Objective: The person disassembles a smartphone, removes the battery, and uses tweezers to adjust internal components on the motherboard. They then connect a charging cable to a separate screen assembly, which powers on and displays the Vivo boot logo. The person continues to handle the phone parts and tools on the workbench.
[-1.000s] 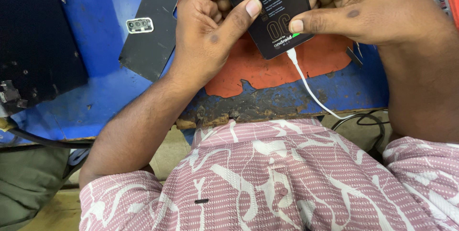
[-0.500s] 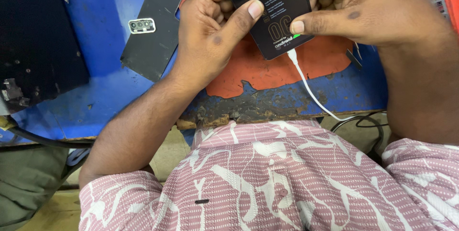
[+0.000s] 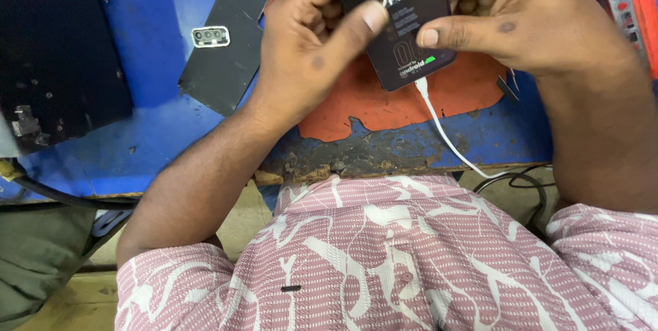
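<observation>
Blue-painted worktop (image 3: 151, 132), scuffed and chipped along its near edge, with dark grime and bare patches where the paint has worn through. At far left, a large black rectangular slab (image 3: 58, 57) lying flat, a small metal bracket at its lower corner; below it a thick black cable (image 3: 62, 197) running off the edge. Just right of that, a dark grey phone back cover (image 3: 229, 50) lying tilted on the blue surface, silver camera strip with three lenses at its left side. Further right, a torn orange-red rubber mat (image 3: 384, 105) with ragged edges, lying flat under both hands. Left hand (image 3: 308, 57) above the mat, fingers curled behind and thumb pressed flat onto the face of a black smartphone with lit screen (image 3: 404, 19), held up off the mat between the two hands. Right hand (image 3: 521, 22) gripping the phone's opposite side, thumb pressed against the screen, other fingers folded behind. White charging cable (image 3: 445, 132) plugged into the phone's lower end, trailing down across the mat and over the table edge. At far right, a red cylindrical tool with a brass tip (image 3: 630, 9), lying on the worktop well apart from the phone. Nearest the camera, a pink-and-white patterned shirt (image 3: 411, 255).
</observation>
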